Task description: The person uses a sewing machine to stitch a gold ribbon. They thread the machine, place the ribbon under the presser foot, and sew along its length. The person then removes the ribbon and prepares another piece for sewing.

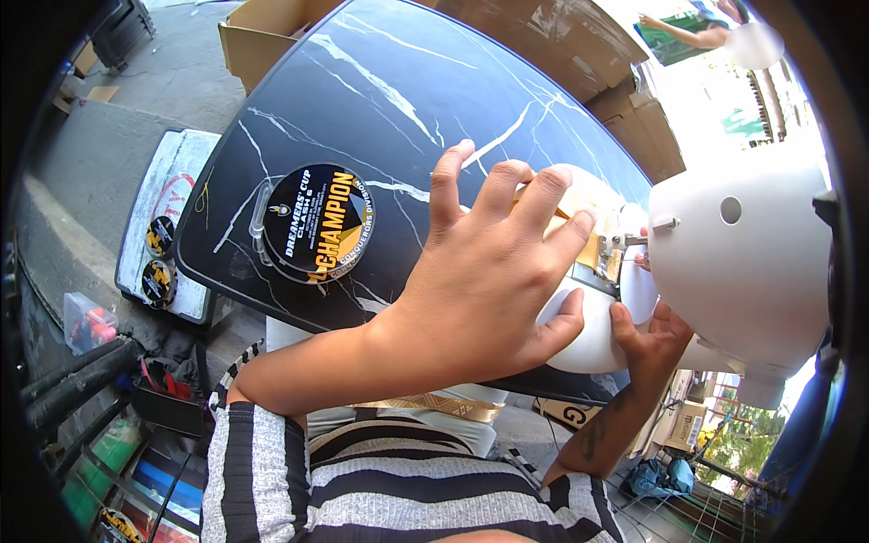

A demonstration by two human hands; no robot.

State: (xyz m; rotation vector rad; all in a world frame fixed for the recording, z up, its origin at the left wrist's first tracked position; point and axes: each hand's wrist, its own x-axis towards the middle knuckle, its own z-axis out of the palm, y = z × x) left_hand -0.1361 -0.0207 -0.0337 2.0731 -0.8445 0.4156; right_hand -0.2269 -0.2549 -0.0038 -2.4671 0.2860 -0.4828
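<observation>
My left hand (498, 262) reaches across from the left with its fingers spread. Its index fingertip presses on a yellow-gold strip (588, 250), which looks like ribbon, on the bed of a white machine that looks like a sewing machine (742, 262). Small metal parts (614, 258) stand at the strip's right end. My right hand (656, 342) is beside the machine's head, thumb raised near a pale rounded piece (638, 291); its other fingers are mostly hidden. A round black, gold and white medal (315, 223) lies on the table left of my left hand.
The dark marbled table (398, 90) carries the machine. Smaller round medals (158, 282) lie on a white-topped box at the left. A gold patterned ribbon (444, 409) hangs by my lap. Cardboard boxes (561, 45) stand beyond the table; another person's arm (692, 36) shows at top right.
</observation>
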